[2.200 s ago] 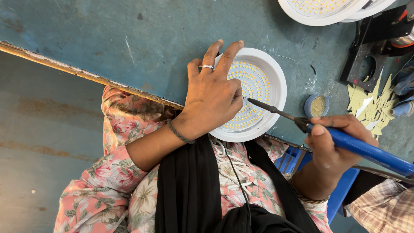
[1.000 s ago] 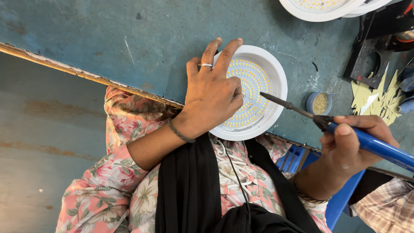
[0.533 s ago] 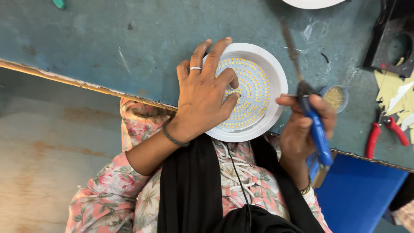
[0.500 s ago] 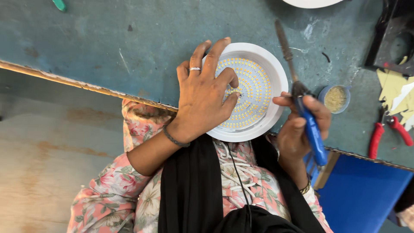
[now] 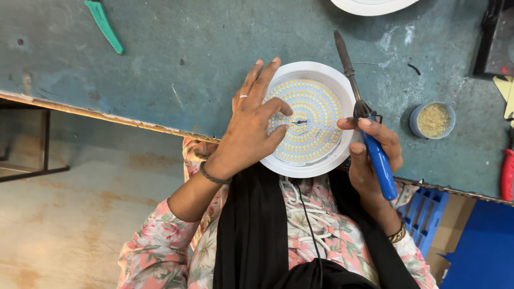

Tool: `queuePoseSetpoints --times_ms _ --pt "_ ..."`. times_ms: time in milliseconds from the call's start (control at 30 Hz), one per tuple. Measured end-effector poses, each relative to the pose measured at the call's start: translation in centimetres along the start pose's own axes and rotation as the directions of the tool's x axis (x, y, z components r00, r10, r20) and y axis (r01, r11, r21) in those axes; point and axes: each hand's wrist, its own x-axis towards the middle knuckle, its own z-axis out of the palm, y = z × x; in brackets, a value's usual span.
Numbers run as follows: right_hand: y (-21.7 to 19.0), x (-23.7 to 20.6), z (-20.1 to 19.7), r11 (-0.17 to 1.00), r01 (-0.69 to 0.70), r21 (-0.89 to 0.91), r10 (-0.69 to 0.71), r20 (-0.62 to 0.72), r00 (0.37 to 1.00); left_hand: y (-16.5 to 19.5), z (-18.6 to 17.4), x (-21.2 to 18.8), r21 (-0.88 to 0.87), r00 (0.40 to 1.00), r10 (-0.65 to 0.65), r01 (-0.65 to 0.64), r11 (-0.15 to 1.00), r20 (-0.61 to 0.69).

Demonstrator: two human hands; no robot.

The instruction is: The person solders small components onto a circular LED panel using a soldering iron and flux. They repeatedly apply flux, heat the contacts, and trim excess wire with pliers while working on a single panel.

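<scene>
A round white lamp disc [image 5: 316, 91] studded with rows of small yellow diodes lies at the near edge of a blue-grey workbench [image 5: 176, 59]. My left hand [image 5: 251, 120] rests on the disc's left side, fingers spread, a ring on one finger, and pinches thin wires at the disc's centre. My right hand [image 5: 375, 155] grips the blue handle of a soldering iron [image 5: 364, 115]. The iron's dark metal tip points away from me, up past the disc's right rim.
A small blue pot of yellowish paste [image 5: 432, 120] stands right of the iron. A green tool [image 5: 104, 25] lies far left, another white disc [image 5: 375, 5] at the top edge, red-handled pliers [image 5: 506, 174] at the right. A blue crate [image 5: 425, 211] sits below the bench.
My right hand has swung the soldering iron from pointing left across the disc to pointing up, beside the disc's right rim. My left hand stayed on the disc, fingers shifting toward its centre.
</scene>
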Motion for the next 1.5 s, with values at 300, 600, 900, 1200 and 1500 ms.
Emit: queuePoseSetpoints --times_ms 300,600,900,1200,1500 --pt "-0.1 0.2 0.3 0.999 -0.012 0.05 0.012 0.001 1.0 1.0 -0.5 -1.1 0.096 0.993 0.087 -0.079 0.992 -0.085" --pt "0.0 0.3 0.5 1.0 0.023 0.009 -0.023 -0.007 1.0 2.5 -0.2 -0.6 0.187 0.992 0.121 -0.111 0.976 -0.043" --pt "0.5 0.6 0.3 1.0 0.029 -0.006 -0.029 0.002 1.0 2.8 1.0 -0.1 0.261 0.993 0.102 -0.081 0.962 -0.066" --pt "0.6 0.7 0.2 1.0 -0.004 0.016 0.004 0.014 1.0 4.6 1.0 1.2 0.444 0.994 0.108 -0.099 0.89 0.004" --pt "0.9 0.8 0.2 0.999 -0.011 0.031 0.011 0.006 1.0 3.1 0.6 2.5 0.373 0.943 0.329 -0.326 0.869 0.058"
